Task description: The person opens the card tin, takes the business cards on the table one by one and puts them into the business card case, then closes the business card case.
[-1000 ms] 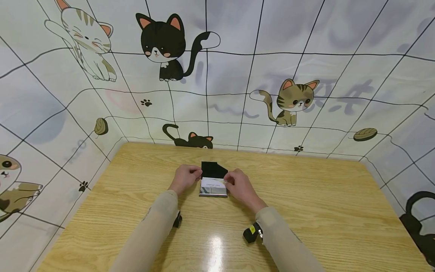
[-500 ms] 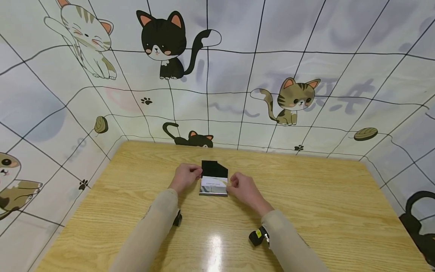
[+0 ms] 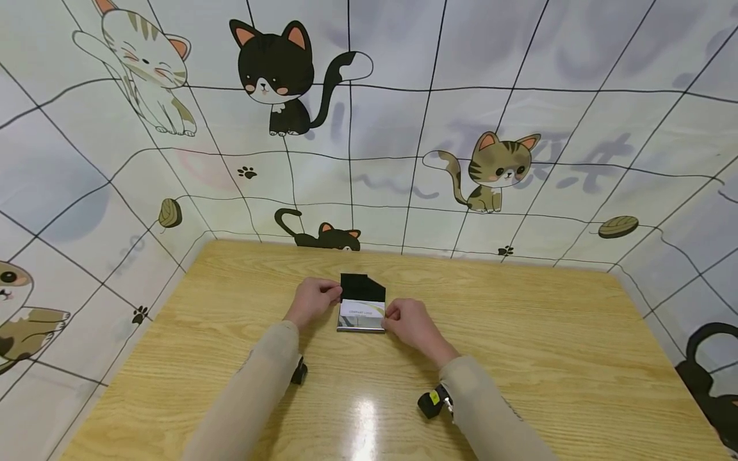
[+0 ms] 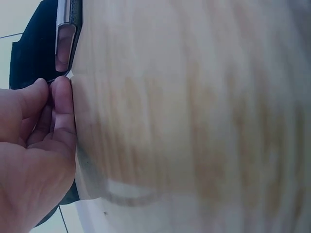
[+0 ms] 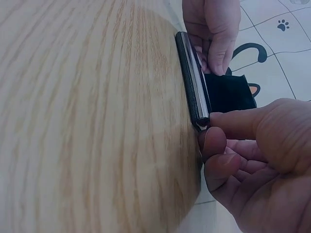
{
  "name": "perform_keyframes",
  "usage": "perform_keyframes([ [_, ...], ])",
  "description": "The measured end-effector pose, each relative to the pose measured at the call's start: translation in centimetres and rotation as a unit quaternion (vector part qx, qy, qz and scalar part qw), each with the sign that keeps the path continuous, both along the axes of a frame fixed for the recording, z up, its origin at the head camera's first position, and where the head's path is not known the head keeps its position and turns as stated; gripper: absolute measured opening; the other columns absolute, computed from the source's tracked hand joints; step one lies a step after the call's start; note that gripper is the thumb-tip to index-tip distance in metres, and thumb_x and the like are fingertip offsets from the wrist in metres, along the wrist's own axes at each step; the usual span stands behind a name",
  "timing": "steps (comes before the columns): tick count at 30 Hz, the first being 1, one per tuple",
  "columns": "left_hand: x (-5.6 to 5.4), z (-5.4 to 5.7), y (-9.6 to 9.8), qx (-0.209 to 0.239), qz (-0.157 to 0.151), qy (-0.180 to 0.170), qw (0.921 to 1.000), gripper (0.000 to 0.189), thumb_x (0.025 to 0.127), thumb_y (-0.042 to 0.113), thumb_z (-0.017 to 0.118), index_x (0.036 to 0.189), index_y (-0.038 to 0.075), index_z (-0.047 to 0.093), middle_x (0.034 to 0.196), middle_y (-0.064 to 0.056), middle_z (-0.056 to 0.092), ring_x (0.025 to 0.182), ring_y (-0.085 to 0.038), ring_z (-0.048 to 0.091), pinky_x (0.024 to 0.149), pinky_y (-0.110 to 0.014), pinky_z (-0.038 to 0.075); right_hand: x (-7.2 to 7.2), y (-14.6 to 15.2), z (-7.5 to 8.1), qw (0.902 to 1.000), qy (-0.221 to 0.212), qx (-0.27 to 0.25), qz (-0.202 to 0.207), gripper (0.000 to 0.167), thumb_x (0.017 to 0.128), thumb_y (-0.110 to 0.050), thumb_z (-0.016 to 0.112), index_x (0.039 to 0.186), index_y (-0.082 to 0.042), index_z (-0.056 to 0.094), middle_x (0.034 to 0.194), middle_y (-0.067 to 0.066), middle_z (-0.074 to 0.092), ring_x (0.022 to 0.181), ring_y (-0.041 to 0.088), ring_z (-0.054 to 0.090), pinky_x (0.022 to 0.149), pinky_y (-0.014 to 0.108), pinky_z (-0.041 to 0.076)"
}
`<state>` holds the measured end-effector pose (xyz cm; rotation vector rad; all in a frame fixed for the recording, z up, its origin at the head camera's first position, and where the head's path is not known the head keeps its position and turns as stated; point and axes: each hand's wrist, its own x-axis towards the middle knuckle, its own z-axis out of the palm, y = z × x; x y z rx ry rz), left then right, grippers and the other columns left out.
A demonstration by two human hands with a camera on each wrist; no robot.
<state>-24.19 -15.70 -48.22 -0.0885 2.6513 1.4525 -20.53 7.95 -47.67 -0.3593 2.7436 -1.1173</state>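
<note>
An open business card case [image 3: 360, 324] lies on the table, its black lid [image 3: 359, 288] raised at the back. Inside sits a white card [image 3: 362, 309] printed with "COMPANY LOGO", above the shiny metal front. At the left side near the hinge, my left hand [image 3: 313, 298] pinches the edge between thumb and forefinger; the left wrist view shows those fingertips [image 4: 60, 90] right at the dark lid. My right hand [image 3: 412, 321] holds the case's right side, thumb and bent forefinger at its end, as the right wrist view [image 5: 265, 150] also shows. The remaining fingers curl inward.
The wooden table [image 3: 548, 333] spreads around the case on every side. Behind it rises a white backdrop [image 3: 392, 128] with cartoon cats and grid lines. A black wrist device [image 3: 429, 403] hangs under the right sleeve, another [image 3: 298, 372] under the left.
My right hand has slid from the card's upper right corner down to the case's right side, its fingers closing in again. The left hand and the case have stayed in place.
</note>
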Motion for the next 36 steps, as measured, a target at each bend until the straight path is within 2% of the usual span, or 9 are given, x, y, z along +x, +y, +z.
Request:
perform_keyframes([
  [7,-0.1,0.1,-0.7,0.000,-0.036,0.005,0.9993,0.022,0.102,0.012,0.067,0.116,-0.002,0.077,0.102,-0.013,0.078,0.091,-0.020,0.076,0.092,-0.039,0.058,0.2,-0.3,0.1,0.9999,-0.004,-0.010,-0.004,0.006,0.091,-0.005,0.077,0.091,0.000,0.073,0.072,0.000,0.066,0.060,0.008,0.055,0.054,0.021,0.044],
  [12,0.0,0.7,-1.1,-0.025,-0.061,0.004,0.9978,0.020,0.101,0.014,0.068,0.114,0.003,0.079,0.099,-0.007,0.079,0.096,-0.018,0.074,0.100,-0.042,0.054,0.4,-0.3,0.2,0.9995,-0.012,-0.027,-0.007,0.005,0.092,-0.004,0.075,0.091,0.001,0.073,0.069,-0.001,0.065,0.056,0.007,0.054,0.052,0.020,0.042],
  [15,0.2,1.0,-1.3,-0.045,-0.073,0.010,0.9963,0.019,0.101,0.015,0.069,0.112,0.005,0.081,0.099,-0.005,0.079,0.104,-0.021,0.072,0.104,-0.045,0.051,0.4,-0.3,0.2,0.9994,-0.016,-0.030,-0.009,0.004,0.092,-0.003,0.074,0.090,0.001,0.073,0.068,0.000,0.064,0.054,0.007,0.054,0.051,0.019,0.041],
  [22,0.7,1.2,-1.7,-0.080,-0.089,0.021,0.9926,0.017,0.099,0.017,0.072,0.110,0.009,0.082,0.114,-0.008,0.077,0.118,-0.028,0.068,0.106,-0.047,0.050,0.5,-0.3,0.3,0.9990,-0.022,-0.037,-0.010,0.005,0.092,-0.002,0.074,0.088,0.000,0.073,0.065,0.000,0.064,0.053,0.008,0.054,0.051,0.020,0.041],
  [27,1.2,1.3,-2.0,-0.087,-0.112,0.043,0.9890,0.016,0.098,0.014,0.073,0.110,0.009,0.082,0.115,-0.010,0.077,0.117,-0.031,0.068,0.103,-0.048,0.052,0.7,-0.3,0.3,0.9992,-0.011,-0.039,-0.003,0.007,0.092,-0.002,0.074,0.086,-0.001,0.073,0.063,0.002,0.064,0.052,0.008,0.054,0.052,0.021,0.042],
  [32,1.5,1.3,-2.2,-0.086,-0.144,0.065,0.9838,0.016,0.097,0.009,0.073,0.109,0.011,0.082,0.113,-0.006,0.078,0.113,-0.027,0.070,0.100,-0.046,0.054,0.8,-0.2,0.2,0.9995,0.002,-0.031,-0.001,0.011,0.093,-0.003,0.074,0.081,-0.003,0.074,0.062,0.001,0.064,0.052,0.007,0.054,0.054,0.022,0.044],
  [36,1.8,1.4,-2.3,-0.100,-0.180,0.103,0.9732,0.018,0.096,0.004,0.072,0.110,0.008,0.082,0.113,-0.007,0.077,0.111,-0.028,0.071,0.099,-0.046,0.055,0.8,-0.1,0.1,0.9998,0.012,-0.018,-0.001,0.014,0.093,-0.004,0.074,0.079,-0.005,0.074,0.061,-0.001,0.064,0.052,0.007,0.054,0.056,0.023,0.046],
])
